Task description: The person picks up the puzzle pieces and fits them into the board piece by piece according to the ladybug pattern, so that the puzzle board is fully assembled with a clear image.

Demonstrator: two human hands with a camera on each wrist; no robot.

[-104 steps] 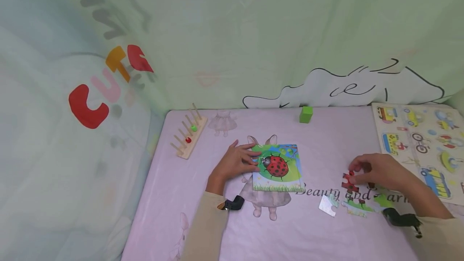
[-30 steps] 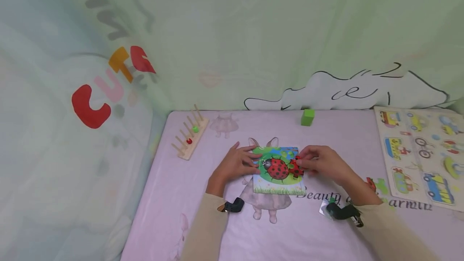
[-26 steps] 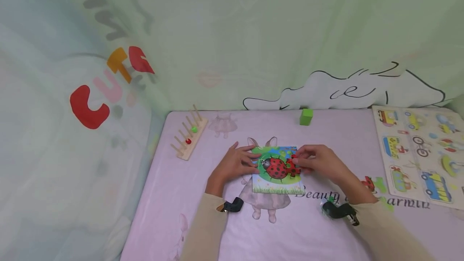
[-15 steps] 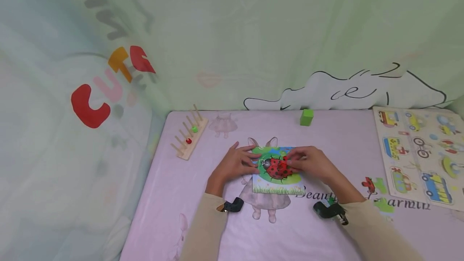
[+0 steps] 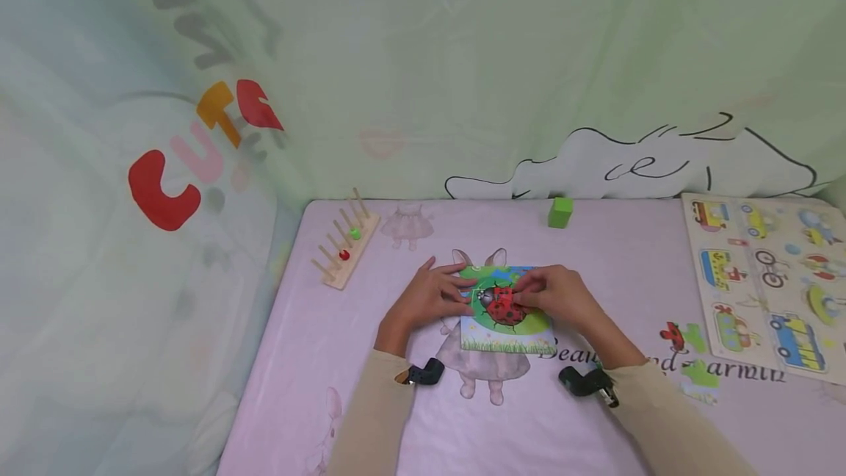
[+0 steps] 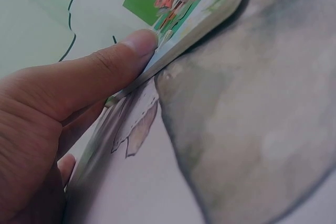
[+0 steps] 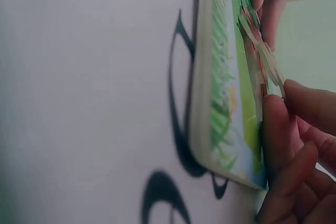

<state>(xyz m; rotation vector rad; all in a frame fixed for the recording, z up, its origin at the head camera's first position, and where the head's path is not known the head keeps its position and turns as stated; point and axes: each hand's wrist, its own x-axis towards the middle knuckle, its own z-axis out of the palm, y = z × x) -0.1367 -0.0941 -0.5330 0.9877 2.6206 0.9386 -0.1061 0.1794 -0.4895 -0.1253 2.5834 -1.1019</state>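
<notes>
Here, right wrist shows piece [image 7: 269,61] tilted (head doesn't).

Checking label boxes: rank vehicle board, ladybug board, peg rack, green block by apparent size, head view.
1. Vehicle board, cut off by the frame
2. Ladybug board, partly covered
3. Peg rack
4. Green block

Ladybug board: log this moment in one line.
left hand: touches left edge of board | right hand: pinches red piece over it | loose pieces: right of board
</notes>
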